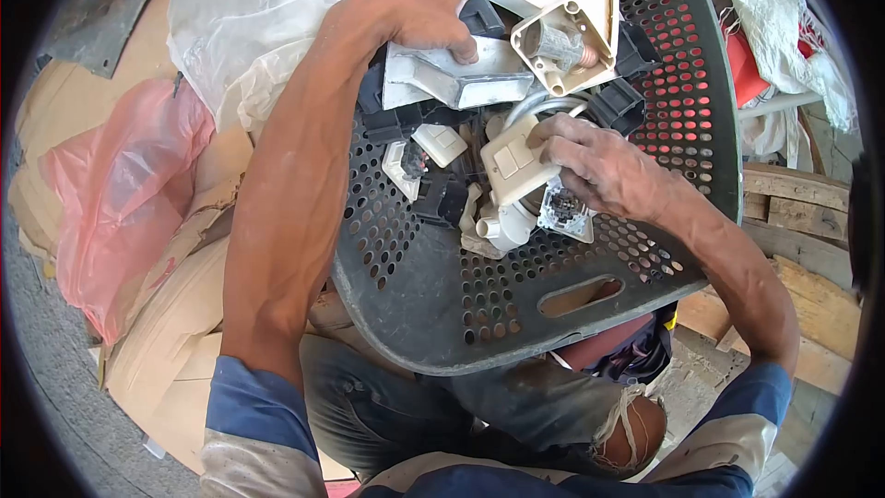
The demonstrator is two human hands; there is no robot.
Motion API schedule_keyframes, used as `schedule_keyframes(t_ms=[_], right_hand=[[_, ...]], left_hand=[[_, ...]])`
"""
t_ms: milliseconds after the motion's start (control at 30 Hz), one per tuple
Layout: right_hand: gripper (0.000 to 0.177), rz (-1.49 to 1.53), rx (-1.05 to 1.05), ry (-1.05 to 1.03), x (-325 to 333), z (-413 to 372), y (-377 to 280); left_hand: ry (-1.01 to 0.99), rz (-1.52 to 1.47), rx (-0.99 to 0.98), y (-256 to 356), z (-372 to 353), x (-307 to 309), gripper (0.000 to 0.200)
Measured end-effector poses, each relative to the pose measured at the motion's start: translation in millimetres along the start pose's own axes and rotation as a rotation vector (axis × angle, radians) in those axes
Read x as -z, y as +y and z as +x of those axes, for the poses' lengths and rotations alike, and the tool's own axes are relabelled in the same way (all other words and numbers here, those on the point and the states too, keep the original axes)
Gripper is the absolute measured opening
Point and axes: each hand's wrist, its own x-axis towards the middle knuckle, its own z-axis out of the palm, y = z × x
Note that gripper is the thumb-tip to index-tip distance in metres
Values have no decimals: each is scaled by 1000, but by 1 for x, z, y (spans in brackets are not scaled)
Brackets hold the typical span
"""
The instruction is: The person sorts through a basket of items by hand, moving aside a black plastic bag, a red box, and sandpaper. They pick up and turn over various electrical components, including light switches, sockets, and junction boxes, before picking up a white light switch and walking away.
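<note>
My left hand [429,14] is closed on a white metal housing [456,78] at the upper middle of a dark perforated basket [406,332]; a black box part touches its fingertips. My right hand [604,166] has its fingers curled round the right edge of a cream double switch plate [516,161]. Just under that hand lies a plate with exposed wiring [564,210]. A smaller cream switch [441,144] and an open white switch part [403,171] lie to the left. Above right sits a cream square box [567,46] with a bulb-like part inside.
Black plastic boxes [441,200] lie among the parts. Pink [129,194] and clear [240,18] plastic bags rest on cardboard at left. Wooden boards [811,314] and a white woven sack [784,28] are at right. My knees are under the basket's near edge.
</note>
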Motion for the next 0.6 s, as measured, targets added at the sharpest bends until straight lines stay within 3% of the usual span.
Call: schedule_keyframes(t_ms=[67, 100, 133, 200, 233, 267, 333, 433, 467, 533, 567, 600], right_hand=[[23, -134, -63, -16, 5, -11, -3], [33, -123, -229, -125, 9, -17, -4], [33, -118, -236, -127, 13, -22, -6], [17, -198, -148, -15, 19, -28, -8], [17, -334, -159, 16, 19, -33, -10], [17, -333, -155, 15, 21, -33, -15], [20, -611, -176, -62, 26, -25, -28], [27, -487, -268, -182, 24, 3, -48], [31, -427, -152, -109, 7, 7, -43], [38, -235, -57, -150, -24, 26, -39], [40, -103, -76, -264, -33, 43, -42], [40, -127, -16, -252, -49, 49, -38]], left_hand=[[-9, 20, -12, 0, 0, -1, 72], [-13, 9, -16, 2, -1, 1, 73], [-16, -4, -19, 3, -3, 2, 74], [48, 14, -49, 0, -4, -3, 75], [119, 34, -71, -1, -4, -5, 76], [120, 33, -67, 1, -6, -3, 76], [54, 18, -31, 6, -8, 1, 77], [66, 69, -19, 9, -10, 2, 77], [66, 64, -12, 7, -9, 3, 77], [-47, -70, -153, 2, -4, 7, 59], [-75, -83, -144, 10, -11, 15, 60], [-74, -87, -144, 9, -11, 14, 60]])
